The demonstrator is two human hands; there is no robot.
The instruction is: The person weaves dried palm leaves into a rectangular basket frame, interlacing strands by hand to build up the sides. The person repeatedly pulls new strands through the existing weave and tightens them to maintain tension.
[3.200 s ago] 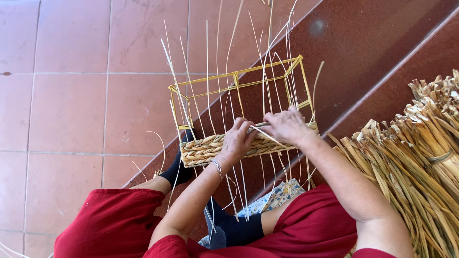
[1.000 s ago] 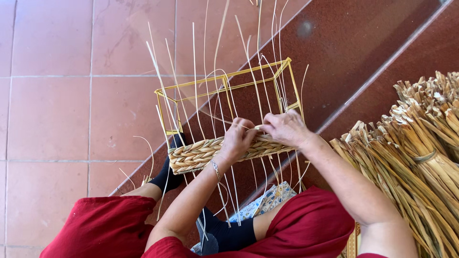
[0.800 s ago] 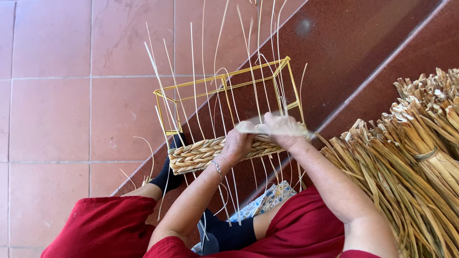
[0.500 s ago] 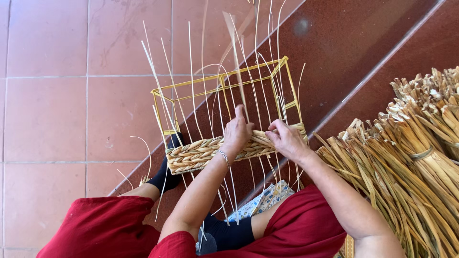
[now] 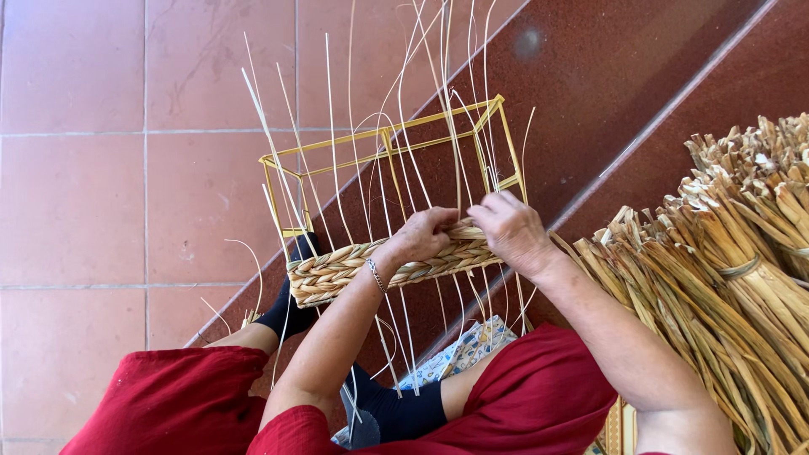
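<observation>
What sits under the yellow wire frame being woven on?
Under the yellow wire frame lie pink floor tiles, a dark red step and black-socked feet. The woven band and both hands hide its lower edge.

The yellow frame looks like thin painted metal, smooth. The woven band is of rough plaited dry straw. The bundles are dry matt stalks. The floor has slightly glossy reddish tiles.

Reed bundles rt of basket frame
</observation>
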